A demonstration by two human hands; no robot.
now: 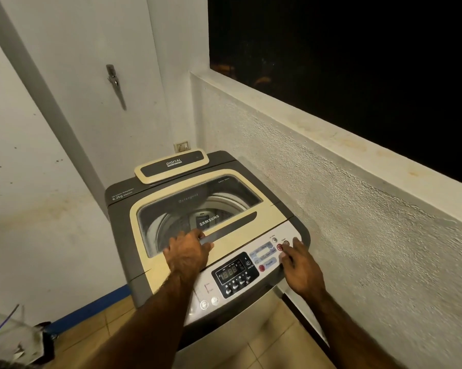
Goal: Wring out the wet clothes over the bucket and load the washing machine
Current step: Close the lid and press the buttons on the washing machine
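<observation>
Left hand (187, 252) clamps the lid handle (231, 227) (lid (264, 217) down); right hand (300, 270), fingers (298, 245) straight, touches the panel (238, 272).

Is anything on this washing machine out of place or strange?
Yes. A cream-edged slab marked DIGITAL lies, seemingly loose, on the washing machine behind the lid; it could slide when the left hand lifts the lid.

A white wall (38, 155), smudged and stained, meets a pale door (91, 62) with a metal handle (116, 85), and a small switch (181, 146) sits low in the corner. On the right, a rough plastered half wall (331, 222) carries a stained ledge (331, 141) under a window (357, 62) that shows only black. The floor (104, 339) is tan tile, with a blue skirting strip (91, 310) along the left wall.
</observation>
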